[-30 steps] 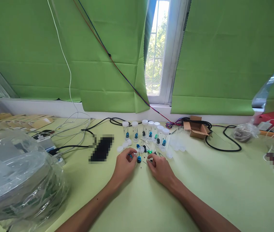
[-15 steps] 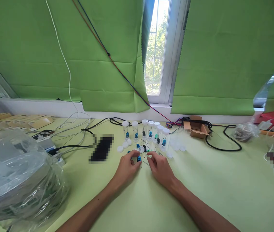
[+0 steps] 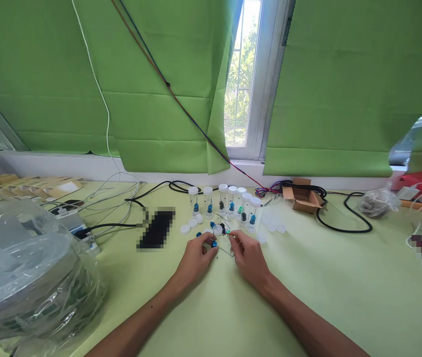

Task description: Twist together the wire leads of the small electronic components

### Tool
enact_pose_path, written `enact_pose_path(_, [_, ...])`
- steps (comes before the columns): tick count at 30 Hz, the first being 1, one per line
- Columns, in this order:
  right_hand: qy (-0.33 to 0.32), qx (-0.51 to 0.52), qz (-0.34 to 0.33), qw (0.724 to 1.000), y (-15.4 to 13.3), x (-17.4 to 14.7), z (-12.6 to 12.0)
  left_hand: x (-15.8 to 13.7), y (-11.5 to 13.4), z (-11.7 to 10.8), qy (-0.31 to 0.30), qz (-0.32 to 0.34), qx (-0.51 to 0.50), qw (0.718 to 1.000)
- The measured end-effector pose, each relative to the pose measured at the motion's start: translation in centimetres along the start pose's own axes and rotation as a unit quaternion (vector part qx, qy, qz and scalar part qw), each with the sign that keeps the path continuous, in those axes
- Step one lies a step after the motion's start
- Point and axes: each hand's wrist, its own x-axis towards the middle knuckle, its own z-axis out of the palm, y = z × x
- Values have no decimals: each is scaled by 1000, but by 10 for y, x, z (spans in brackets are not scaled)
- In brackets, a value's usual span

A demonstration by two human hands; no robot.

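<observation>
My left hand (image 3: 197,255) pinches a small shiny blue part (image 3: 214,244) with a thin dark rod rising from it. Across a narrow gap, my right hand (image 3: 248,253) has thumb and fingers curled together; whatever they hold is too small to make out. Between the hands lies a thin bent metal rod (image 3: 226,252). Just beyond the fingertips are small black parts (image 3: 223,228), green bits (image 3: 228,232) and a white cap (image 3: 217,230). Behind them stands a row of clear tubes with white caps (image 3: 208,190), holding small blue, black or green parts.
More white caps (image 3: 185,229) lie left of the tubes. A dark pixelated slab (image 3: 156,229) sits further left, near a power strip (image 3: 88,238) and a large plastic-wrapped object (image 3: 35,277). At the back right are an open cardboard box (image 3: 303,203) and a black cable (image 3: 344,230).
My right hand has shifted slightly to the right, its fingers drawing closer together. My left hand stays almost still with the blue part.
</observation>
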Motion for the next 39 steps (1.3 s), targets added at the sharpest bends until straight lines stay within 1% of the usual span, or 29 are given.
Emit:
enact_pose_path(4, [0,11,6,1000,0,0,0,0,1,0,-5,-1,9,1000])
enact_pose_path(9, [3,33,21,999,-1,0,-1,0,5,-1,3,2,19,1000])
enact_pose_path(16, [20,56,36,998,-4,1,0,-2,12,0,1,20,-12,1000])
enact_pose_path(23, [5,59,34,998,-3,0,-1,-5,16,1,-24,54,-1,998])
enact_pose_path(35, [-17,71,30,997,-3,0,0,-7,18,2,-29,107,14,994])
enact_pose_path(39, [-22,96,36,995,-2,-1,2,-8,18,1,-26,112,24,993])
